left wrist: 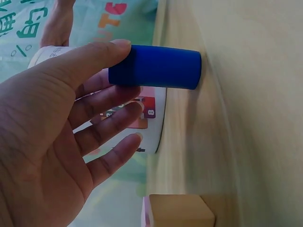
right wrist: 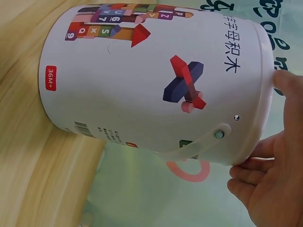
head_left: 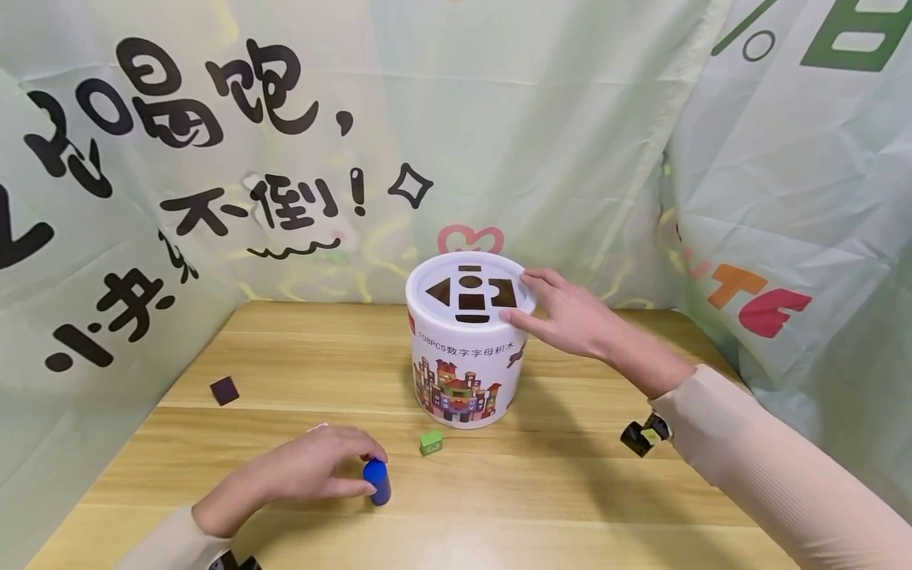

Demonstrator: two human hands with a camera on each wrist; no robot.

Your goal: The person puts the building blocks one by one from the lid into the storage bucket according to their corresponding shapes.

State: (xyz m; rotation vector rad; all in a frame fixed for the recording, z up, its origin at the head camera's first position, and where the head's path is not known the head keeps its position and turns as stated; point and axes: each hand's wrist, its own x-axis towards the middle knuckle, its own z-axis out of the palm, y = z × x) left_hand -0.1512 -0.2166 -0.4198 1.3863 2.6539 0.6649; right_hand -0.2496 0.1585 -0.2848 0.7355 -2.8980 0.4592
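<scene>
Nearest, at the front of the wooden table [head_left: 570, 507], the left hand [head_left: 306, 473] pinches a blue cylinder block [head_left: 377, 480] that stands upright on the wood – thumb on one side of its upper end, fingertips on the other, the lower fingers loosely spread, as the left wrist view shows. The block looks solid, smooth and light; being round, it would likely roll if laid down, so a grip across its curved sides near the top seems the safest hold. Just beside it to the right lies a small green cube [head_left: 431, 442], and a pale wooden block [left wrist: 182, 211] sits close behind the hand (only an edge shows from the head view).

Farther left, well apart, is a dark purple square block [head_left: 224, 390]. Mid-table stands the white toy bucket [head_left: 466, 340], printed with coloured blocks, its lid [head_left: 470, 286] cut with shaped holes – triangle, circle, squares, a half-round. The right hand [head_left: 566, 313] rests on the lid's right rim with fingers straight and relaxed, steadying it. The green cube lies between cylinder and bucket. Behind everything hangs a pale green printed cloth [head_left: 214, 158].
</scene>
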